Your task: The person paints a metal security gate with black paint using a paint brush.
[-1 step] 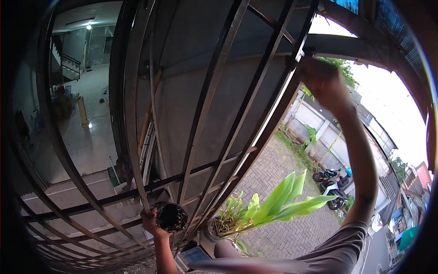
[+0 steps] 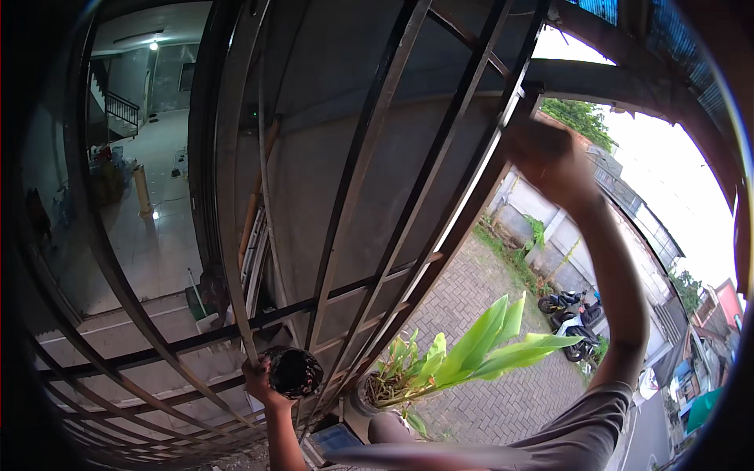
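My left hand (image 2: 261, 383) is closed around a dark round cup (image 2: 295, 373) with a blackened, speckled inside. It is beside the lower bars of a dark metal gate (image 2: 357, 188). Raised high on the right, my right hand (image 2: 550, 165) is closed against the gate's upright edge post (image 2: 477, 184). Motion smears its fingers, and whatever they may hold is hidden in shadow.
A potted plant (image 2: 471, 345) with broad green leaves stands below my right arm. Beyond it, motorbikes (image 2: 577, 326) are parked on brick paving (image 2: 495, 392). Behind the bars lies a lit room with a tiled floor (image 2: 169, 228). A beam (image 2: 597, 78) crosses overhead.
My right hand has slid a little down along the edge post. The left hand and the cup have stayed in place.
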Demonstrator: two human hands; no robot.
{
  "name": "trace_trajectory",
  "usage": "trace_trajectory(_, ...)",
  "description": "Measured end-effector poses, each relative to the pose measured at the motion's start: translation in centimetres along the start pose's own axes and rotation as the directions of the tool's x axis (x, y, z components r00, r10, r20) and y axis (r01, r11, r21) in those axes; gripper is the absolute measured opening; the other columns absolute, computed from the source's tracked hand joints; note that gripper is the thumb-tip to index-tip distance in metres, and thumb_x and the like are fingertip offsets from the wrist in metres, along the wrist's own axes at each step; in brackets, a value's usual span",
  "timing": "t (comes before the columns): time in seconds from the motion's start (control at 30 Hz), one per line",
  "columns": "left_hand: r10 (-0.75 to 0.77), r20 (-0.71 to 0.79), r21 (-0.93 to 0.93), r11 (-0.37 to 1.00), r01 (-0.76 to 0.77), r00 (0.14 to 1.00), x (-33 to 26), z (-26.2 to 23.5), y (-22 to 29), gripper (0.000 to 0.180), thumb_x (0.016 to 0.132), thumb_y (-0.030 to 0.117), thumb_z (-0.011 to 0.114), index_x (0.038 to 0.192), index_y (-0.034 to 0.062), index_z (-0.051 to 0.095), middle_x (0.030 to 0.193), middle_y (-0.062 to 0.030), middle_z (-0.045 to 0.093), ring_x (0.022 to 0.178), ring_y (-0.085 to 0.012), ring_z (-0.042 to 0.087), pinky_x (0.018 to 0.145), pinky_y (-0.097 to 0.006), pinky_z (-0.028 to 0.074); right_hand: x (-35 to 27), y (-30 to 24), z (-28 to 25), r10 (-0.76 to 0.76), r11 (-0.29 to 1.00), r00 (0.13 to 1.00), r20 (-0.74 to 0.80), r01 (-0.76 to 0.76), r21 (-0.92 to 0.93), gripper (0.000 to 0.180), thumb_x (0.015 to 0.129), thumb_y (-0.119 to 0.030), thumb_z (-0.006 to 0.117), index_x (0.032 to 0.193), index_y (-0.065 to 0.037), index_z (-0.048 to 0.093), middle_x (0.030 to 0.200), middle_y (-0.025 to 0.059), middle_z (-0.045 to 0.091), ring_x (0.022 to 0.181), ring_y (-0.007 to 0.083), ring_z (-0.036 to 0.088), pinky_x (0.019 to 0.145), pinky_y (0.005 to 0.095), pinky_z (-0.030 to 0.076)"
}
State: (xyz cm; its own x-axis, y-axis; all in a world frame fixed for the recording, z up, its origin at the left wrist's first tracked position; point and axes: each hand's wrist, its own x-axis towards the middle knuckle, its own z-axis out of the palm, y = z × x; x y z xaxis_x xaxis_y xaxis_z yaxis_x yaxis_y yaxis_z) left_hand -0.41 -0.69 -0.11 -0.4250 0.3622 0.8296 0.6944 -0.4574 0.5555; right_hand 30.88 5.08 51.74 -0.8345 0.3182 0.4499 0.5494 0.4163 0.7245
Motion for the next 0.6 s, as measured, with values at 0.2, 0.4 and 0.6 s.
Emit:
trace_trajectory(0.2, -0.010, 0.025, 0.036, 0.999, 0.009, 1.000, -0.1, -0.5, -0.3, 0.072, 0.059, 0.045, 0.088, 0.115, 0.0121, 0.057, 0.106, -0.0153, 0.058, 0.094, -0.0372, 0.062, 0.078, -0.045, 0.052, -0.5, -0.9, 2.4, 0.079, 0.939, 0.992, 0.103, -0.109, 0.327, 0.010, 0.088, -0.007, 0.071, 0.097, -0.005, 0.071, 0.104, 0.0109, 0.074, 0.089, 0.0254, 0.073, 0.080, 0.0367, 0.061)
trace_trajectory(0.4, -0.009, -0.043, 0.015, 1.000, 0.010, 0.999, -0.7, 0.1, -0.7, 0.072, 0.058, 0.048, 0.088, 0.112, 0.0117, 0.058, 0.106, -0.0149, 0.059, 0.094, -0.0366, 0.062, 0.079, -0.045, 0.052, -0.4, 1.8, 0.7, 0.008, 0.999, 0.993, -0.116, -0.005, 0.032, 0.011, 0.092, -0.014, 0.066, 0.101, -0.007, 0.068, 0.099, 0.0075, 0.072, 0.082, 0.0243, 0.072, 0.071, 0.0341, 0.060)
trace_trajectory(0.6, -0.043, -0.009, 0.034, 0.999, 0.043, 0.999, -0.8, 0.0, -0.9, 0.069, 0.061, 0.050, 0.087, 0.111, 0.0115, 0.059, 0.105, -0.0147, 0.059, 0.095, -0.0365, 0.063, 0.080, -0.044, 0.053, -1.8, -2.5, 4.6, -0.022, 0.940, 0.998, 0.060, 0.001, 0.342, 0.015, 0.088, -0.008, 0.067, 0.102, -0.007, 0.071, 0.098, 0.0117, 0.073, 0.082, 0.0247, 0.073, 0.072, 0.0356, 0.061)
